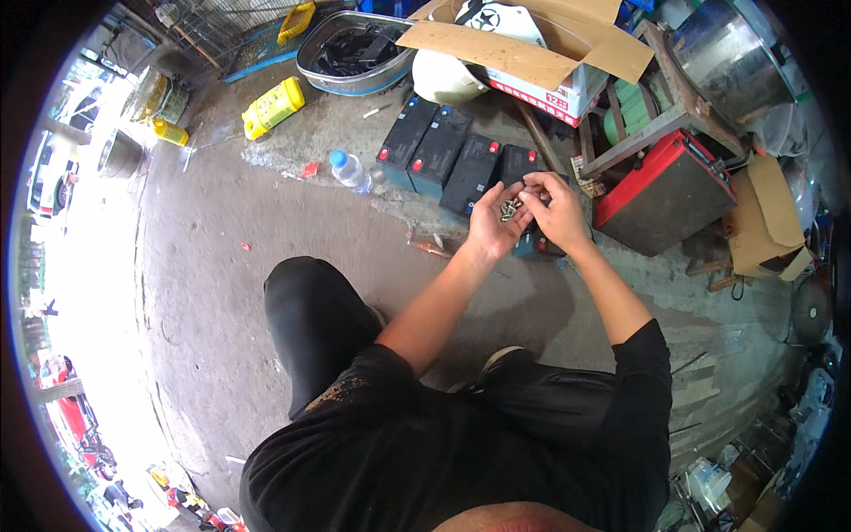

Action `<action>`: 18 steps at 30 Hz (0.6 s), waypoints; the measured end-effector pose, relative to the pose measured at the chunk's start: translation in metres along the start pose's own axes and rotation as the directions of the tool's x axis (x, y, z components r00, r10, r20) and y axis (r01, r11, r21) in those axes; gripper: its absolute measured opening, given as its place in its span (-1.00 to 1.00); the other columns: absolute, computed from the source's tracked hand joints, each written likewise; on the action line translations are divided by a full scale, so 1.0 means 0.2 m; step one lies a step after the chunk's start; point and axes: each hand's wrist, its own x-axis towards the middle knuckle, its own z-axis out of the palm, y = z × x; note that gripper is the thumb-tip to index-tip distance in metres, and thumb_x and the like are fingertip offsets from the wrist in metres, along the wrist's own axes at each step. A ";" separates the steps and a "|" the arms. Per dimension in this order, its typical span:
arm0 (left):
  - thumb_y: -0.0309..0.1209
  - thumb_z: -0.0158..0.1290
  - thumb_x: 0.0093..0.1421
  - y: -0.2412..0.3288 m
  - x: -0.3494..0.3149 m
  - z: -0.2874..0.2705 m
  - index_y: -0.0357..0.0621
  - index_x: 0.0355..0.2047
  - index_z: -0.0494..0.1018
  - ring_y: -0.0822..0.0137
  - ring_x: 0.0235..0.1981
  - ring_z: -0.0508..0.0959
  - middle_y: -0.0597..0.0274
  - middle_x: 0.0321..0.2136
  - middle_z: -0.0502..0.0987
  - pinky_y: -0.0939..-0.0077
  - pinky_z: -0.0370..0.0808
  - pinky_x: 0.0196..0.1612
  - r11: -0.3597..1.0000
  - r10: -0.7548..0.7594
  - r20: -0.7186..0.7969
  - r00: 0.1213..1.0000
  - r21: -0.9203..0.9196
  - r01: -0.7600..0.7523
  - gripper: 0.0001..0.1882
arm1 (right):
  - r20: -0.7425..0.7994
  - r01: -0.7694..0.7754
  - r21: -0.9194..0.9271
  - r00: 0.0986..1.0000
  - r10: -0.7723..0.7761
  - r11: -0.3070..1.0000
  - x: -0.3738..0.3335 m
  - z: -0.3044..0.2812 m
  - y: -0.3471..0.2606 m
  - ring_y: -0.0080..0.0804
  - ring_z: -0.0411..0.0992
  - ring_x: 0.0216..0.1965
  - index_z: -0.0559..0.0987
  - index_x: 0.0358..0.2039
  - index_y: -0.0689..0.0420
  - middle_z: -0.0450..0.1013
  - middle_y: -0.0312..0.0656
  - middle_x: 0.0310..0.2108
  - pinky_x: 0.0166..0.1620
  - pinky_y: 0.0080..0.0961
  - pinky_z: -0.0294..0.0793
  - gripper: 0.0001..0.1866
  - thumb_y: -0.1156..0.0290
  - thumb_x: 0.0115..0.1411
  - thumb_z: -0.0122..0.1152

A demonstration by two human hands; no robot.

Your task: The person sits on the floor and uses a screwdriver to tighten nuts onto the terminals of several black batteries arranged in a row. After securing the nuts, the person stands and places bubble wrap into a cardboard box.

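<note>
A small heap of metal screws [510, 209] lies in the cupped palm of my left hand [493, 227]. Close against it, my right hand [560, 213] has its thumb and fingers drawn together over the palm. Whatever those fingertips pinch is too small to make out. Both hands are above a group of black box-shaped batteries [466, 174] with red and dark terminals, standing on the floor in front of me. My hands hide part of the nearest ones.
Left of the batteries stands a clear bottle with a blue cap [351, 172]. Beyond are a yellow jug [273, 108], a metal basin [355, 82] of black cables and an open cardboard box [496, 49]. A red-and-black case [665, 195] leans against a metal stand [651, 137] on the right.
</note>
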 end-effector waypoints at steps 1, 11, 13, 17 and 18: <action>-0.16 -0.09 0.37 -0.01 0.02 -0.01 -0.29 0.03 0.36 0.14 0.01 0.48 -0.01 -0.01 0.48 0.28 0.44 0.14 1.000 0.008 0.023 1.000 0.009 -0.008 -0.57 | 0.023 -0.020 0.005 1.000 0.020 1.000 0.01 -0.02 0.00 -0.31 0.52 -0.24 0.58 -0.16 0.23 0.54 -0.14 -0.25 -0.16 -0.43 0.51 -0.74 0.52 0.11 0.30; -0.19 -0.16 0.39 0.03 0.12 -0.03 -0.32 0.03 0.45 0.11 0.00 0.55 0.02 -0.06 0.57 0.24 0.43 0.15 0.998 0.041 0.045 0.998 0.043 -0.043 -0.56 | 0.185 0.308 -0.266 0.946 -0.265 0.913 0.06 0.01 0.14 -0.14 0.45 -0.15 0.64 -0.28 0.15 0.54 -0.18 -0.24 -0.02 -0.29 0.45 -0.82 0.52 0.05 0.26; -0.20 -0.15 0.39 0.03 0.11 0.01 -0.26 -0.06 0.51 0.14 -0.05 0.57 0.06 -0.13 0.60 0.24 0.45 0.11 0.997 0.057 0.027 0.998 0.059 -0.059 -0.60 | 0.180 0.283 -0.232 0.953 -0.245 0.931 0.07 0.01 0.13 -0.14 0.45 -0.16 0.63 -0.32 0.15 0.53 -0.17 -0.27 -0.05 -0.30 0.46 -0.84 0.54 0.04 0.27; -0.27 -0.07 0.36 0.07 0.13 -0.07 -0.22 -0.18 0.51 0.20 -0.13 0.59 0.12 -0.22 0.60 0.29 0.52 0.03 0.995 0.046 0.077 0.996 0.088 -0.053 -0.72 | 0.135 0.181 -0.038 0.975 -0.174 0.983 0.10 0.01 0.13 -0.14 0.49 -0.22 0.62 -0.31 0.16 0.53 -0.14 -0.28 -0.14 -0.31 0.48 -0.87 0.51 0.09 0.25; -0.31 -0.03 0.34 0.08 0.16 -0.17 -0.23 -0.21 0.50 0.22 -0.14 0.59 0.12 -0.24 0.59 0.30 0.54 0.02 0.998 0.025 0.103 0.994 0.054 -0.031 -0.76 | 0.142 0.079 0.053 0.986 -0.086 0.995 0.11 0.02 0.13 -0.13 0.51 -0.25 0.62 -0.32 0.19 0.53 -0.11 -0.30 -0.17 -0.32 0.49 -0.88 0.51 0.09 0.26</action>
